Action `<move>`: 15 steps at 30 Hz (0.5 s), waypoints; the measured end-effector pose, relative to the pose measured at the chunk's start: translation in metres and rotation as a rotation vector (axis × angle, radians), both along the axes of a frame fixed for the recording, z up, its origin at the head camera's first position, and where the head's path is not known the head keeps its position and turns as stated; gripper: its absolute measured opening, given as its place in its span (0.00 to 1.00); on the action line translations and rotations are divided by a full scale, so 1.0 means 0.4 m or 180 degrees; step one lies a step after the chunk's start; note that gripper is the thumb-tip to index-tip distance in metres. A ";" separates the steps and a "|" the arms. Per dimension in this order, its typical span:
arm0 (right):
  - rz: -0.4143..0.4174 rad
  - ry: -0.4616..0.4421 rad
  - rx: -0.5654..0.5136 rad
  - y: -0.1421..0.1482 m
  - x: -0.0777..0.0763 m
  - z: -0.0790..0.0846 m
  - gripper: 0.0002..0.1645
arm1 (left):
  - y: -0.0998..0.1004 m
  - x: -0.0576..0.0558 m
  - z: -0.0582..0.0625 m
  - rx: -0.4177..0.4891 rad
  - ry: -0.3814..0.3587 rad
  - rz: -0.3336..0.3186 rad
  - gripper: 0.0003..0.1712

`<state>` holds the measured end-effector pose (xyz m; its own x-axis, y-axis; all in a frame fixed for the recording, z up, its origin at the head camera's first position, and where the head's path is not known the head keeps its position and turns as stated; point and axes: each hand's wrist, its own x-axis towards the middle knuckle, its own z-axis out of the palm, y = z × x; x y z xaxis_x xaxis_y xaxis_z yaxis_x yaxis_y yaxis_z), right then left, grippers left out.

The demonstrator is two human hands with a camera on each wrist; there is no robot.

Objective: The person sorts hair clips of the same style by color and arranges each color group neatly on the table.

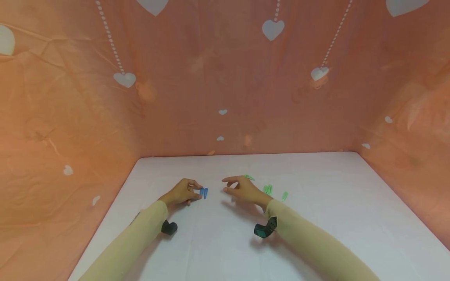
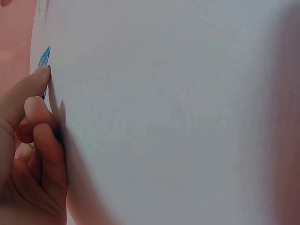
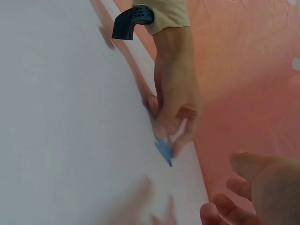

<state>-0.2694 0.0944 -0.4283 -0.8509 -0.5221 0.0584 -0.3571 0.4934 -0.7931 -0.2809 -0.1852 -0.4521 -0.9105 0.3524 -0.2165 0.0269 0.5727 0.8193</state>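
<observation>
My left hand [image 1: 183, 192] pinches a blue snap hair clip [image 1: 201, 191] between thumb and index finger, low over the white table. Right beside it lies a second blue hair clip [image 1: 205, 193]. In the left wrist view only one blue clip [image 2: 45, 55] shows clearly, past the thumb tip. The right wrist view shows blue clips [image 3: 163, 151] at the left fingertips, slightly blurred. A short way to the right my right hand [image 1: 246, 190] hovers above the table, fingers loosely bent, holding nothing.
Several green hair clips [image 1: 268, 189] lie behind my right wrist. One more green clip [image 1: 284, 196] sits to their right, and another green clip [image 1: 249, 177] lies just beyond the right hand. An orange cloth [image 1: 225, 78] with white hearts hangs around the white table [image 1: 218, 246].
</observation>
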 end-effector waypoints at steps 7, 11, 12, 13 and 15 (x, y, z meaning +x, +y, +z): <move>0.0056 0.0156 -0.0021 0.062 0.002 0.008 0.25 | 0.000 0.004 0.003 0.0038 -0.0041 0.0079 0.24; 0.0026 0.0140 0.0001 0.094 0.002 0.005 0.24 | -0.001 0.002 0.001 0.0077 -0.0052 0.0067 0.23; 0.0018 0.0105 0.0009 0.103 0.002 0.005 0.24 | -0.001 0.001 0.000 0.0096 -0.0059 0.0063 0.23; 0.0009 0.0060 0.0021 0.111 0.003 0.004 0.24 | -0.001 0.000 -0.002 0.0112 -0.0063 0.0060 0.23; 0.0006 -0.0004 0.0038 0.127 0.003 0.005 0.24 | -0.001 -0.003 -0.004 0.0140 -0.0069 0.0046 0.22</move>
<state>-0.2681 0.1450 -0.4264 -0.8500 -0.5244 0.0509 -0.3570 0.5021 -0.7877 -0.2820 -0.1855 -0.4538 -0.9109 0.3488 -0.2207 0.0009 0.5364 0.8440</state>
